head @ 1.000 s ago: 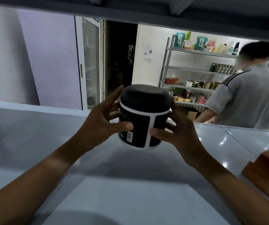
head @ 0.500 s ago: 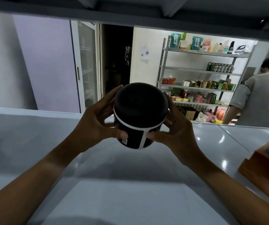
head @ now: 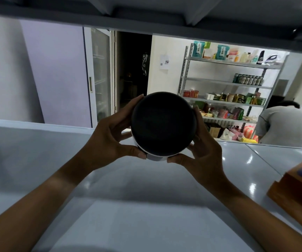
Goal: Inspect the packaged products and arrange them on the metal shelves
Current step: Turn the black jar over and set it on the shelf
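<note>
1. Left hand (head: 110, 135) grips the left side of a black round container (head: 163, 124), fingers curled over the far edge and thumb pressed under the white band at its lower rim.
2. Right hand (head: 203, 157) cups the opposite side in the same way, fingers wrapped behind and thumb tucked beneath, so the container is held between both palms.
3. The container is raised in the air above the grey metal shelf (head: 37, 160), well clear of its surface, and tilted so that its dark, plain circular end faces the camera; only a sliver of white shows at the bottom. Whether this end is the lid or the base cannot be told.
4. Judged from this pose, the step in hand is inspection: the person is checking one end of the package, not yet placing it.
5. An orange-brown box (head: 295, 190) lies on the same shelf at the right, well apart from the hands.
6. Across the room a stocked metal rack (head: 226, 84) stands against the wall, with another person (head: 286, 124) bent beside it.
7. The next move likely calls for tipping the container back upright, lowering it onto the shelf and settling it flat before either hand lets go; because the sides look smooth and rounded, both hands should stay on until it rests.
</note>
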